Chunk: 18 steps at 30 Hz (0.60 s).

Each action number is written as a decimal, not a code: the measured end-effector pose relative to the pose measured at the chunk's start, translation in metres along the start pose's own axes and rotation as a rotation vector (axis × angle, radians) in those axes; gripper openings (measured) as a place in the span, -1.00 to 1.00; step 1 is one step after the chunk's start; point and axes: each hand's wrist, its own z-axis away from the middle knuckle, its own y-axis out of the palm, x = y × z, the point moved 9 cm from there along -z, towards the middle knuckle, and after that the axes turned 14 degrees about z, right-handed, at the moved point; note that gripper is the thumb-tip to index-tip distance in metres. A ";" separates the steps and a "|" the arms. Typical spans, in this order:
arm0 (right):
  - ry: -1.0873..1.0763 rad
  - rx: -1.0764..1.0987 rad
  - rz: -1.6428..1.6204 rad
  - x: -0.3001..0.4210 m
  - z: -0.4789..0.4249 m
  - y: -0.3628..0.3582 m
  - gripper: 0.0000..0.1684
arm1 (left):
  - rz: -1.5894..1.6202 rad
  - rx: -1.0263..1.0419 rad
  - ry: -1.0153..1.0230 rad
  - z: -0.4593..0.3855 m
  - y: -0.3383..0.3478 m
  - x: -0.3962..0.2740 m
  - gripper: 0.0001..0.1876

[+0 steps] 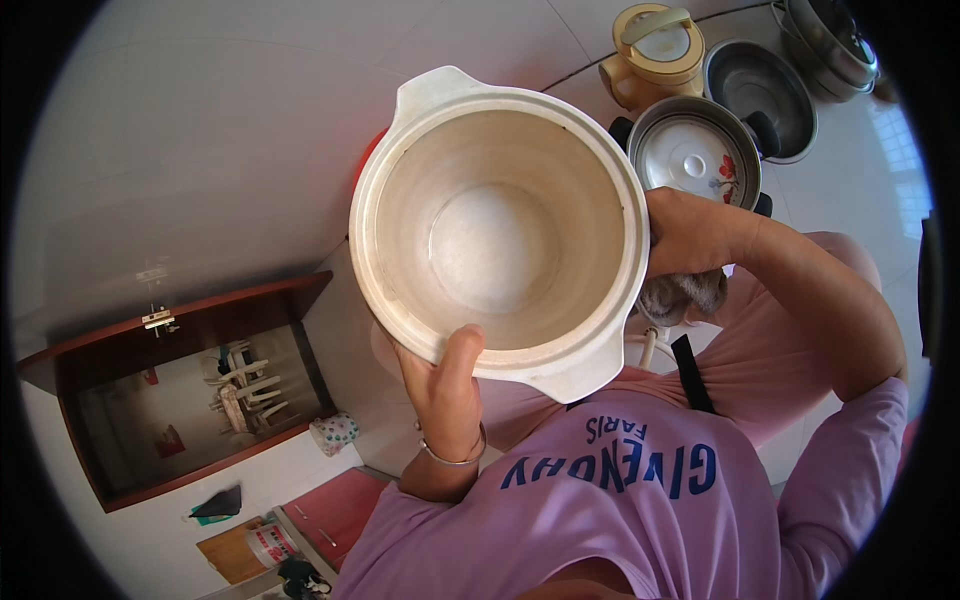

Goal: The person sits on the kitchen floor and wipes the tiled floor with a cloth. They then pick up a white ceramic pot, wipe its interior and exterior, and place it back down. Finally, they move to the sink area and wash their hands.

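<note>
A deep white ceramic pot [495,240] with two lug handles is held up before me, its mouth towards the camera and its inside bare. My left hand [446,382] grips the lower left rim, thumb over the edge and fingers behind the wall. At the pot's right side is my right hand [690,232], curled, its fingers hidden behind the rim. A grey-brown fuzzy cloth [682,296] bunches out just beneath that hand and appears to be held in it against the outer wall.
Behind the right hand, a metal pot [694,161] holds a flowered white lid. Near it stand a yellow thermos jug [660,56], a steel basin [761,97] and stacked steel pots [829,45]. Something red [367,161] shows behind the white pot. An opened wooden cabinet [195,405] is at left.
</note>
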 end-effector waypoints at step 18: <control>0.256 -0.067 0.178 -0.023 0.013 -0.008 -0.51 | 0.109 0.013 -0.213 -0.002 -0.021 0.069 -0.39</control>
